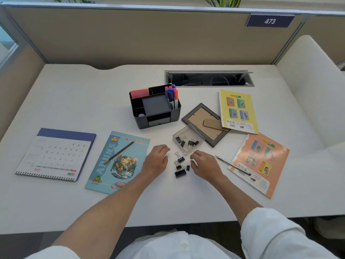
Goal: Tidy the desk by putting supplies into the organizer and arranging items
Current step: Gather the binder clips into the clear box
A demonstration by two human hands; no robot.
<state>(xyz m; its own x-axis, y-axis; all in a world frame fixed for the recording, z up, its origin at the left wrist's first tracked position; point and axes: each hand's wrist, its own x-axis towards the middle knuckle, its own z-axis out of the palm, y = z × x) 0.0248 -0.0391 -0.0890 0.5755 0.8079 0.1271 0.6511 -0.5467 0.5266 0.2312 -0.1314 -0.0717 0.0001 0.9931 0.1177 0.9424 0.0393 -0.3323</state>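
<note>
A black desk organizer (155, 116) stands mid-desk with several markers (172, 95) upright in its right compartment and pink sticky notes at its back left. In front of it lies a small clear box (187, 139) holding several black binder clips. More loose binder clips (180, 166) lie on the desk between my hands. My left hand (155, 161) rests just left of them, fingers curled and holding nothing. My right hand (205, 163) hovers just right of them, fingers bent toward the clips, nothing visibly gripped.
A blue notebook (119, 163) with a pencil (119, 152) on it lies left, a desk calendar (54, 156) further left. A picture frame (205, 124), a yellow booklet (238, 111), and an orange booklet (261, 163) with a pencil (232, 165) lie right. A cable hatch (209, 78) is behind.
</note>
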